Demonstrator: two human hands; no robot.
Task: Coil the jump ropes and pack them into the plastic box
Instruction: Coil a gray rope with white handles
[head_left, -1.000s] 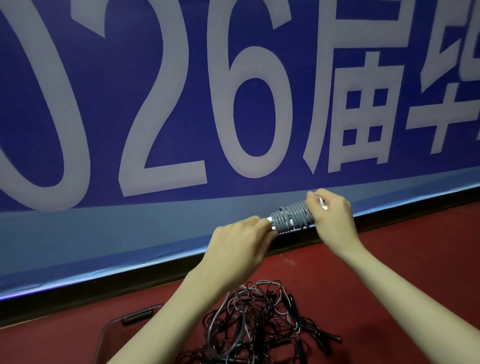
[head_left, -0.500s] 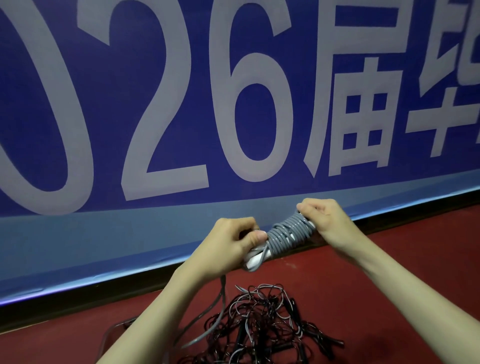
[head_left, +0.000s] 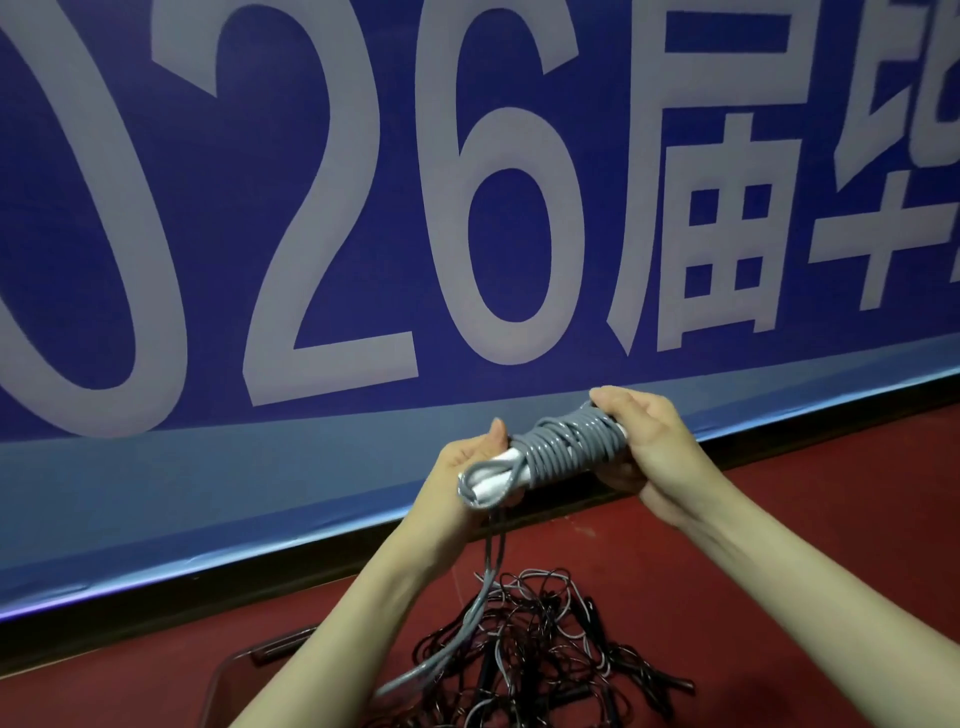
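A grey jump rope (head_left: 563, 452), wound in tight turns round its white handles (head_left: 498, 480), is held in the air in front of the blue banner (head_left: 311, 208). The left end of the bundle is gripped by the left hand (head_left: 467, 467), fingers curled behind and thumb up; the right end is gripped by the right hand (head_left: 644, 447), its fingers wrapped over the coil.

A second ago the bundle was held level, with the turns neat and nothing seen trailing. Since then it has been tilted down to the left, and a loop of rope is now laid over the handle ends, while a doubled grey tail (head_left: 488, 582) hangs down towards the floor. The winding is therefore judged unfinished: the tail has to be taken up or tucked under a turn (otherwise the coil would likely spring loose) before packing.

Below, a tangle of black ropes (head_left: 545, 654) lies on the red floor (head_left: 779, 545), not yet coiled. The plastic box (head_left: 228, 670) is only partly seen at the lower left, behind the left forearm; what it contains cannot be made out, and the grey rope is well above it.
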